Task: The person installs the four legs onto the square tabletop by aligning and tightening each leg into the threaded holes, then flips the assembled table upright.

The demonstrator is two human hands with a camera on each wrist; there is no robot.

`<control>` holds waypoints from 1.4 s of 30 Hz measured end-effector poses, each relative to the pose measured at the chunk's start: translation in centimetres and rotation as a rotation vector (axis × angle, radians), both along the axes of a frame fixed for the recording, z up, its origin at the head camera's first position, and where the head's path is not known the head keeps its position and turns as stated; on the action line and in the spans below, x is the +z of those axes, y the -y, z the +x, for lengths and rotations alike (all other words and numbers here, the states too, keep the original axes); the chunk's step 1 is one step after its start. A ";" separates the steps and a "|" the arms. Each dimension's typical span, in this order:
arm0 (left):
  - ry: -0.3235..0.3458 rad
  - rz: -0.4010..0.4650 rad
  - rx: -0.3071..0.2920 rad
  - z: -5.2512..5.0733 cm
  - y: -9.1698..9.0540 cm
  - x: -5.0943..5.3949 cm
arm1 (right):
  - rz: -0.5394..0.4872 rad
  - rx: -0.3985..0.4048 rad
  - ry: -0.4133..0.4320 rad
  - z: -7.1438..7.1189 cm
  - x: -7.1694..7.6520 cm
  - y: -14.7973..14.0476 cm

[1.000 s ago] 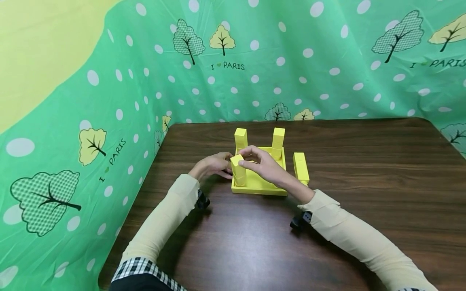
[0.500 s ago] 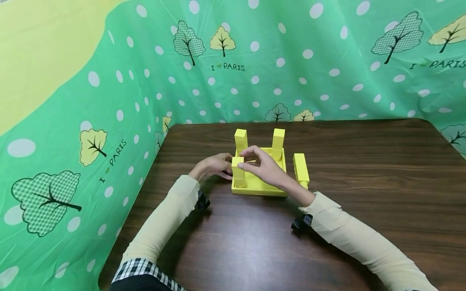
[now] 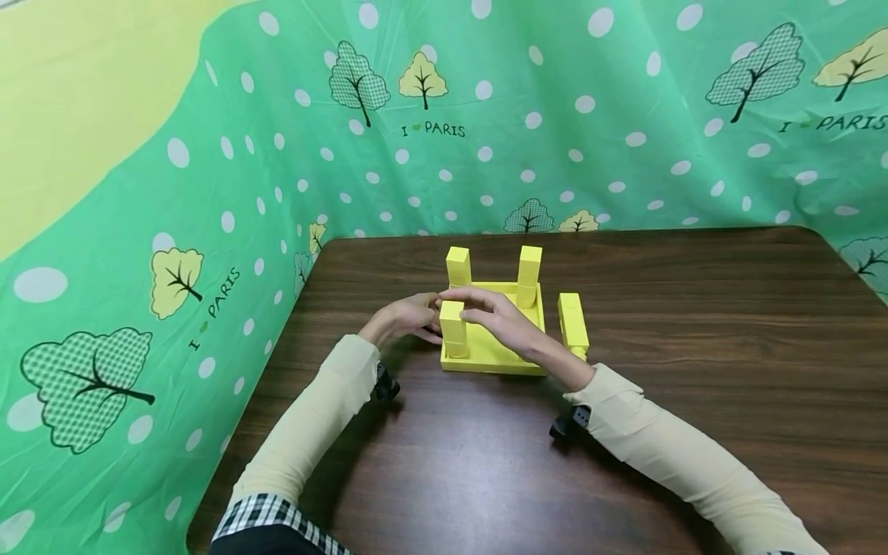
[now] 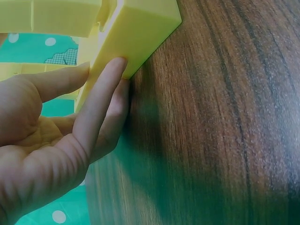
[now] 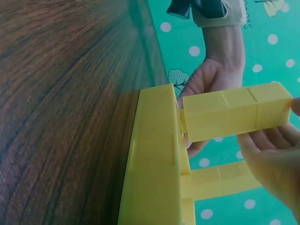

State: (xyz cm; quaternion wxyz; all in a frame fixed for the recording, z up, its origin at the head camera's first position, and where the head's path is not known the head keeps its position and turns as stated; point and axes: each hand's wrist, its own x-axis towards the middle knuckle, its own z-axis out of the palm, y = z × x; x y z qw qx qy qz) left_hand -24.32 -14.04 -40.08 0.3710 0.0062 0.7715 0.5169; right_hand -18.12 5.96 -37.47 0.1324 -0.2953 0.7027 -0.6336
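Note:
The yellow tray [image 3: 494, 367] has upright block posts at its corners. Beside its left wall, my left hand [image 3: 408, 314] pinches the edge; in the left wrist view, the fingers [image 4: 104, 89] lie flat against the outer wall and the thumb meets the rim. At the near-left corner stands a jointed post [image 3: 454, 331]. My right hand [image 3: 506, 320] holds this post near its top, thumb on its right side, the other fingers reaching behind it. The right wrist view shows the same post [image 5: 234, 112] with fingers of the right hand [image 5: 276, 161] at its upper end.
Two more posts, far-left [image 3: 459, 266] and far-right [image 3: 529, 276], rise from the tray. A separate yellow block piece [image 3: 573, 322] lies right of the tray on the dark wooden table [image 3: 694, 331]. A green patterned cloth [image 3: 590, 77] hangs behind and at the left.
The near-left post, tilted a second ago, now looks upright. My right hand's fingers have stretched out leftward behind its top. My left hand has stayed in place at the tray.

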 end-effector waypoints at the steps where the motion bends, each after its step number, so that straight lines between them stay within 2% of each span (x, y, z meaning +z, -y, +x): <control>1: -0.002 -0.002 -0.001 0.0 0.0 0.0 | 0.001 0.000 0.003 -0.1 0.0 0.0; 10: 0.007 0.003 0.012 0.1 -0.1 0.2 | -0.035 -0.016 0.049 -0.4 -0.4 0.0; 20: 0.018 0.011 0.028 -0.1 -0.1 0.0 | -0.012 -0.074 0.064 -0.3 -0.6 -0.1; 29: 0.015 0.009 0.016 0.1 0.0 0.1 | 0.037 -0.143 -0.005 0.0 -0.9 0.1; 36: 0.013 0.004 0.013 0.1 -0.1 0.2 | 0.044 -0.154 -0.073 0.0 -1.2 0.2; 42: 0.011 0.002 0.019 0.1 -0.1 0.2 | 0.075 -0.143 -0.070 0.0 -1.1 0.0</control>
